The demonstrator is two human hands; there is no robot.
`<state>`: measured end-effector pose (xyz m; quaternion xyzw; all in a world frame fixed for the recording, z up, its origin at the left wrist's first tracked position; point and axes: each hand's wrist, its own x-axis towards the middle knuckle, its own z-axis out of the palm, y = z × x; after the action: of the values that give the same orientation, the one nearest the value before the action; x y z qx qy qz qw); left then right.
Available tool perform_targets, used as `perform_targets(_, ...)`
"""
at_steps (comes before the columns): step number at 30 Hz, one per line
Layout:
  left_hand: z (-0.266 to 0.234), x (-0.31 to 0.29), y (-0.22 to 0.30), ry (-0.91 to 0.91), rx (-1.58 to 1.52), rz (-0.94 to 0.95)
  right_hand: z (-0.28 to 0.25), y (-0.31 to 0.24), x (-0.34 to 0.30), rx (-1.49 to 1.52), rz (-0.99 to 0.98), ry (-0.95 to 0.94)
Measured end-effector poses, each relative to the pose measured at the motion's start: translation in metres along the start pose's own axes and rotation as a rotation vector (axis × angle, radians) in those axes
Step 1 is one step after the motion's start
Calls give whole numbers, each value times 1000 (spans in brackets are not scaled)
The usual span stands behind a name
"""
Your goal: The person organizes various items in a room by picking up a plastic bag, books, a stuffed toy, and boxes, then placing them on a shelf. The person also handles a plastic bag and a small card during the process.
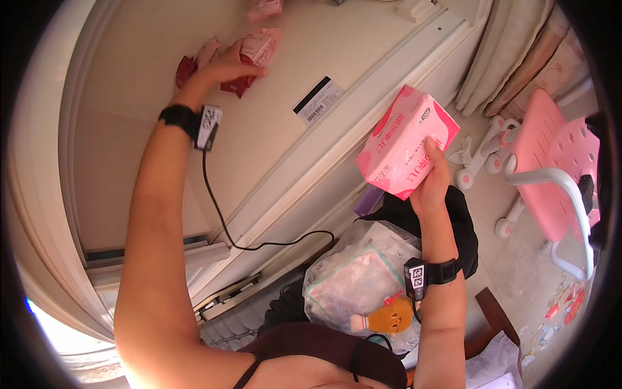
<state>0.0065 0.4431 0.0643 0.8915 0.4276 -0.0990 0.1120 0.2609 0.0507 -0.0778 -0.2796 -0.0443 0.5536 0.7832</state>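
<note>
My left hand (227, 65) reaches to the far left, into a white cabinet or drawer. Its fingers are closed round a pink-and-red packet (264, 43). Close beside the wrist lies another dark red and pink packet (186, 70), partly behind the hand. A third pink packet (265, 8) shows at the top edge. On the right, my right hand (433, 178) grips a pink-and-white printed box (403, 139), tilted, with the thumb on its front side and the other fingers hidden beneath.
A white card with a barcode (317, 100) lies on the pale surface between my hands. Below the box are a clear plastic bag (356, 279), a brown plush toy (389, 316) and a black cloth (463, 227). A pink chair (544, 162) and curtains (505, 52) stand at the right.
</note>
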Motion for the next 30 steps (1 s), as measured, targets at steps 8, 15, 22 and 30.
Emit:
perform_targets(8, 1, -11, -31, 426, -681, -384, 6, 3, 1, 20, 37, -8)
perform_targets(15, 12, 57, -19, 776, -161, -439, 4, 5, 1, 32, 29, 15)
perform_targets(22, 31, 78, 6, 543, 132, -140, 2, 6, 0, 32, 46, -29)
perform_targets(30, 13, 114, 68, 658, 172, 81, 4, 4, -4, 18, 55, -25)
